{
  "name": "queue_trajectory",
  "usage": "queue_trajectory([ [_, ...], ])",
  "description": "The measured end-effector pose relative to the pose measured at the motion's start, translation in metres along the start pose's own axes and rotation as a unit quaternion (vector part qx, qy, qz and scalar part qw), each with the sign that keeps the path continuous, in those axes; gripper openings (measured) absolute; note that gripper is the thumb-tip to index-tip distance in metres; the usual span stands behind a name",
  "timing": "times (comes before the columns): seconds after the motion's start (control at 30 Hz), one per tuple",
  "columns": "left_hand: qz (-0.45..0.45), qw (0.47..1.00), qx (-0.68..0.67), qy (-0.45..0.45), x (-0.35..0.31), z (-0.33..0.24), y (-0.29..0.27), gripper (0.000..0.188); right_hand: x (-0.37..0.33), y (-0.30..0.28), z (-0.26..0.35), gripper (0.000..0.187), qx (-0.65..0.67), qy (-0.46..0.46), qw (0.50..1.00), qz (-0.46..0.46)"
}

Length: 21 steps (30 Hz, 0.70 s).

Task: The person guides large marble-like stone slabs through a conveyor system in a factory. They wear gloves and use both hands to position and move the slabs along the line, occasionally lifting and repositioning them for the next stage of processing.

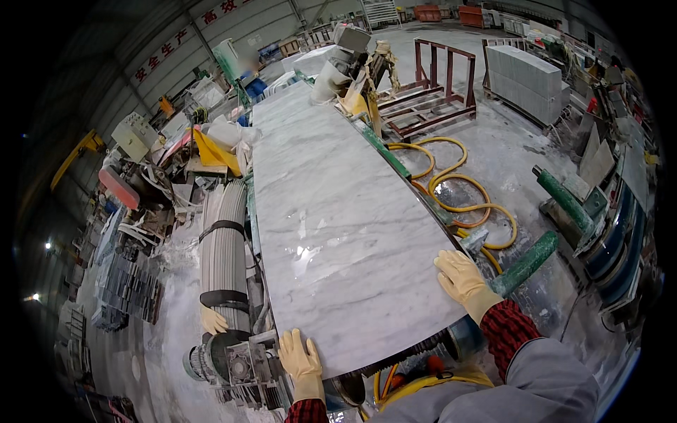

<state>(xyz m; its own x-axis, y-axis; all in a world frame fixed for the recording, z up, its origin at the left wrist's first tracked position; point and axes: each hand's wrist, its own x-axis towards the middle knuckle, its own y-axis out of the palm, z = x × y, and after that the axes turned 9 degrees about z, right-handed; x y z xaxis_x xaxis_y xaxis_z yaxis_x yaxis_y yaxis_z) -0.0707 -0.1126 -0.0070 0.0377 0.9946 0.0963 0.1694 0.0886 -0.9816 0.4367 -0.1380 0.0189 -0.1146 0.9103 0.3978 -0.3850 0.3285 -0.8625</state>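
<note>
A long white marble slab [338,211] with grey veining stretches away from me, its wet surface shining near the middle. My left hand [301,365], in a cream rubber glove, rests at the slab's near left corner with its fingers extended. At the near right corner, my right hand [462,278] wears a matching glove; its fingers lie flat over the edge. Neither palm shows, and the thumbs are only partly visible. An unworn cream glove [213,321] lies on the ribbed grey bellows [224,254] left of the slab.
A motor [226,363] stands beside my left hand. Yellow hose [465,204] coils on the floor to the right, near green rollers [525,264]. Beyond are a red-brown metal rack [444,92] and stacked pale blocks [525,81]. Dark stone strips [127,289] are piled at left.
</note>
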Motion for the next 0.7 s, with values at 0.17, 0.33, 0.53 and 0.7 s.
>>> queue_trajectory([
  [0.17,-0.005,1.000,0.000,0.003,-0.002,0.001,0.001,0.054,-0.004,0.005,-0.004,0.041,-0.004,0.003,1.000,0.000],
  [0.33,-0.008,1.000,-0.005,0.012,-0.005,0.003,0.001,0.054,-0.005,0.001,-0.002,0.040,-0.003,-0.003,1.000,-0.003],
  [0.53,0.017,1.000,0.002,-0.007,-0.005,-0.005,-0.010,0.054,-0.004,-0.002,0.001,0.040,0.007,-0.010,1.000,-0.003],
  [0.7,0.011,1.000,0.008,0.002,0.005,-0.001,-0.011,0.053,-0.005,-0.003,0.002,0.039,-0.008,-0.014,1.000,-0.006],
])
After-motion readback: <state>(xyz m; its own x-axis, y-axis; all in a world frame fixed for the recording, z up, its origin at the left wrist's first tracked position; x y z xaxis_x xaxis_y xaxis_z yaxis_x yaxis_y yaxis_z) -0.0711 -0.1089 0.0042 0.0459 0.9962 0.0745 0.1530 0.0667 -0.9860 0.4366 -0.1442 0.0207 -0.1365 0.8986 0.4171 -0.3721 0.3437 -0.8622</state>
